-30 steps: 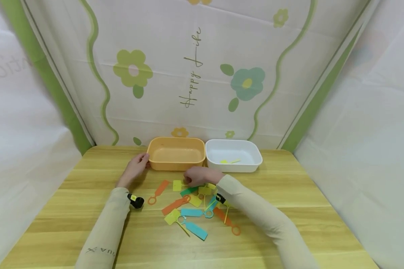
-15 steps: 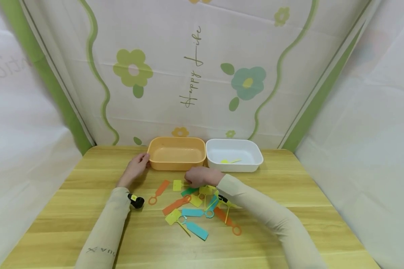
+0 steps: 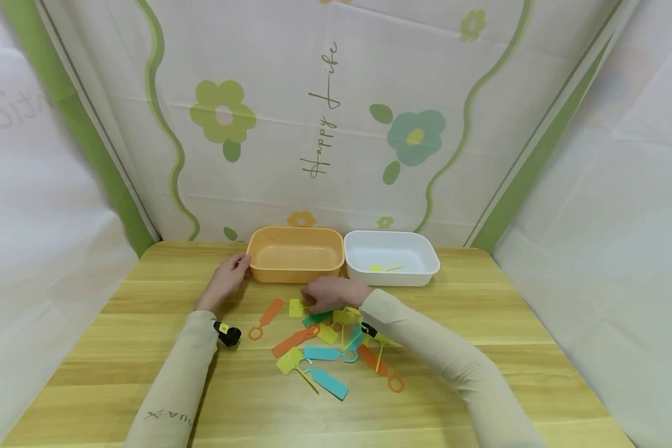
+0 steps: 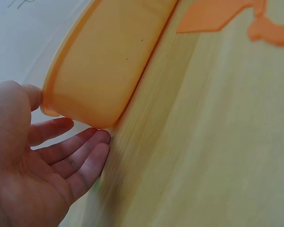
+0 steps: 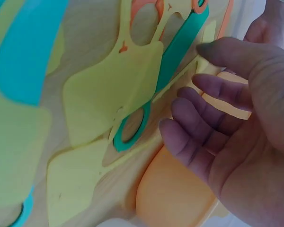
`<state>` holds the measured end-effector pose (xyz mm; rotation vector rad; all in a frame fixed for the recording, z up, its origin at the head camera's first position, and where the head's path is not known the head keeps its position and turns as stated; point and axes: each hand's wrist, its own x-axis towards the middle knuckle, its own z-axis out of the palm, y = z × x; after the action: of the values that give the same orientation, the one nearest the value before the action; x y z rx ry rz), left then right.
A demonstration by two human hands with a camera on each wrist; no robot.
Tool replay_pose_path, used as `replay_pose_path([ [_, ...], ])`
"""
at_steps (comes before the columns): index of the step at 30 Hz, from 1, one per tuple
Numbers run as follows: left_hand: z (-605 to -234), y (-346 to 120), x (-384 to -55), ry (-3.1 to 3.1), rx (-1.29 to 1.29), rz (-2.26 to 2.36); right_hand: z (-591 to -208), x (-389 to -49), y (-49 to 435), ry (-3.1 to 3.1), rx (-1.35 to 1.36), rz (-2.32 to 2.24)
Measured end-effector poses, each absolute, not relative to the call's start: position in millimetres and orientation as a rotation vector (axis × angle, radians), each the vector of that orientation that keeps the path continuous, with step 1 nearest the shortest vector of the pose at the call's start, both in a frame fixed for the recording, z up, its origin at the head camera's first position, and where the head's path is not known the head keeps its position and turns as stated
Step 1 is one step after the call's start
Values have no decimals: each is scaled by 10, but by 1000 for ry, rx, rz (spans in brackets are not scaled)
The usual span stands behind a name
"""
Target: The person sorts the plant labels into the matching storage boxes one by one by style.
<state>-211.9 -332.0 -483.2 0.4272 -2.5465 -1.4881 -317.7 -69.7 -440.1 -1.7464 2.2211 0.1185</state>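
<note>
The fingers point(image 5: 222, 90) of the right hand point(image 3: 331, 294) are bent around the stem of a yellow tag point(image 3: 296, 308), thumb on one side and index on the other; whether they actually pinch it I cannot tell, since a gap shows between the two tips in the right wrist view. The tag lies at the far left of the pile on the table point(image 3: 229, 404), just near of the orange bin point(image 3: 297, 276). Its long axis runs left to right, roughly along the bin's near wall: the flat plate points left, away from the hand, and the thin stem runs right, in under the fingers. So the right hand is much the nearer, at the stem end. The left hand point(image 3: 225, 280) is well apart, to the left, holding the bin's left end with thumb at the rim and fingertips against the wall. A green tag point(image 3: 317, 319) lies just near of the stem, and an orange tag point(image 3: 271, 312) lies left of the plate, apart from it.
</note>
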Motion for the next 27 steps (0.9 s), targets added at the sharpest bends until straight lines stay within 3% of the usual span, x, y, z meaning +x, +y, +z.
replay_pose_path([
  [27,-4799,-3287,-2102,-2550,457,-1480,-4458,-3139,-887,2222,-1562,-66],
])
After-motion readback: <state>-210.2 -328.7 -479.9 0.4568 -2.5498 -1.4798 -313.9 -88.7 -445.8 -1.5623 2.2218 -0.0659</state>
